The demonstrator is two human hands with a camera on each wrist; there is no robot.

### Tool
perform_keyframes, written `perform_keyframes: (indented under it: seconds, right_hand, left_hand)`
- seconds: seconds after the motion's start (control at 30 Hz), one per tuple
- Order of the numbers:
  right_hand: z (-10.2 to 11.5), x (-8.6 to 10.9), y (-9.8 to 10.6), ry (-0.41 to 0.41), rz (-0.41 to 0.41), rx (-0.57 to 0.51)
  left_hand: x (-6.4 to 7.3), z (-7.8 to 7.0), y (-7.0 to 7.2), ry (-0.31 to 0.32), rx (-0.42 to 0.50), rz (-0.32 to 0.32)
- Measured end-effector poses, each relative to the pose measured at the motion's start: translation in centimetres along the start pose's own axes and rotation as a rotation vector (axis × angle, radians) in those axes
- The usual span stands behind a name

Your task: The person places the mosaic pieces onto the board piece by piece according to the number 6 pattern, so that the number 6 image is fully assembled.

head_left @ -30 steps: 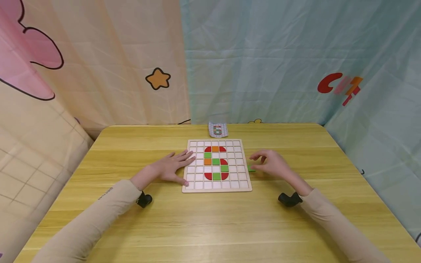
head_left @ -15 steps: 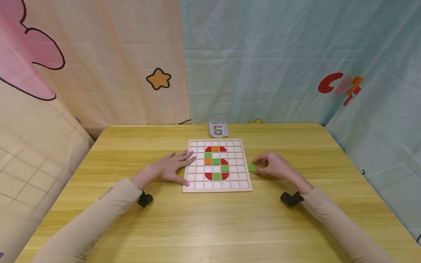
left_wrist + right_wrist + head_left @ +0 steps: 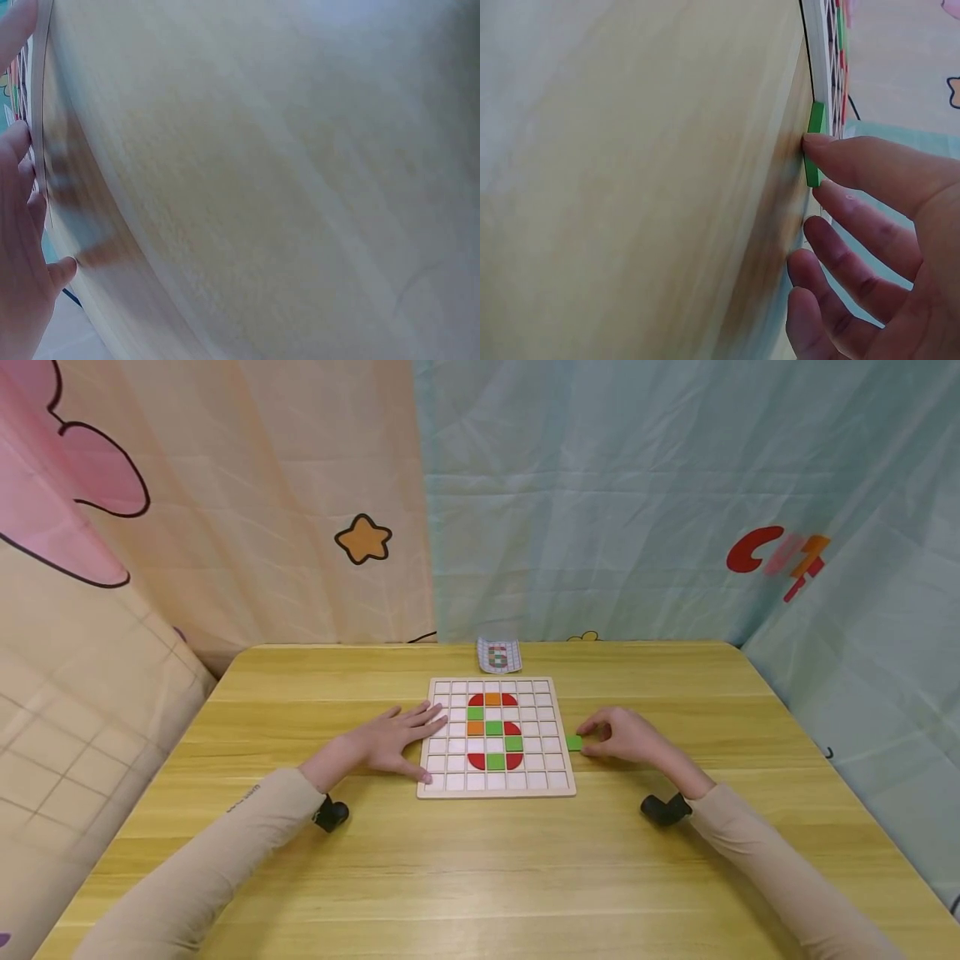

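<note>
In the head view a pale wooden grid board (image 3: 495, 789) lies on the table. Red, orange and green pieces in its cells form a figure like a 6 or S. My left hand (image 3: 393, 741) rests with spread fingers on the board's left edge. Against the right edge is a square green tile (image 3: 573, 743). My right hand (image 3: 622, 737) pinches that tile between thumb and index finger, the other fingers curled beside them. From the right wrist, the thumb (image 3: 829, 150) overlaps the tile's side, and the index fingertip is at its lower end.
Behind the board, near the table's back edge, a small printed card (image 3: 499, 656) shows a similar coloured figure. Curtains (image 3: 600, 527) hang close behind the wooden table (image 3: 480, 877). Each wrist carries a black camera mount (image 3: 663, 811).
The right hand has shifted slightly right and its thumb has drawn back, so more of the green tile shows. The left hand stays in place on the board.
</note>
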State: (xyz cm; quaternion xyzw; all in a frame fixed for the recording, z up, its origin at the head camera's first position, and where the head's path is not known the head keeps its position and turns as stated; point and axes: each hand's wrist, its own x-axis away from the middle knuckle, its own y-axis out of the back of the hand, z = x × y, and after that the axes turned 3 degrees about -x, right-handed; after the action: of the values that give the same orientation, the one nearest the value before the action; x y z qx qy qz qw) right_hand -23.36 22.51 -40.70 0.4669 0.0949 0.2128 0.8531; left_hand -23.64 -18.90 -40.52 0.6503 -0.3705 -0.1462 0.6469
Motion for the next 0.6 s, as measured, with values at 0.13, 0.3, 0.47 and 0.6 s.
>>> perform_keyframes:
  seconds: [0.13,0.3,0.47,0.6]
  right_hand:
    - [0.02,-0.04,0.03,0.003,-0.001,0.011]
    - [0.04,-0.08,0.02,0.047,-0.014,0.044]
    - [0.19,0.01,-0.01,0.053,-0.032,0.075]
    - [0.26,0.10,0.00,0.019,-0.037,0.073]
  left_hand:
    - [0.03,0.00,0.07,-0.002,0.007,-0.005]
    - [0.15,-0.14,0.24,-0.010,0.001,-0.012]
    - [0.28,-0.18,0.29,-0.016,-0.007,-0.014]
    - [0.23,-0.08,0.23,-0.011,-0.012,-0.005]
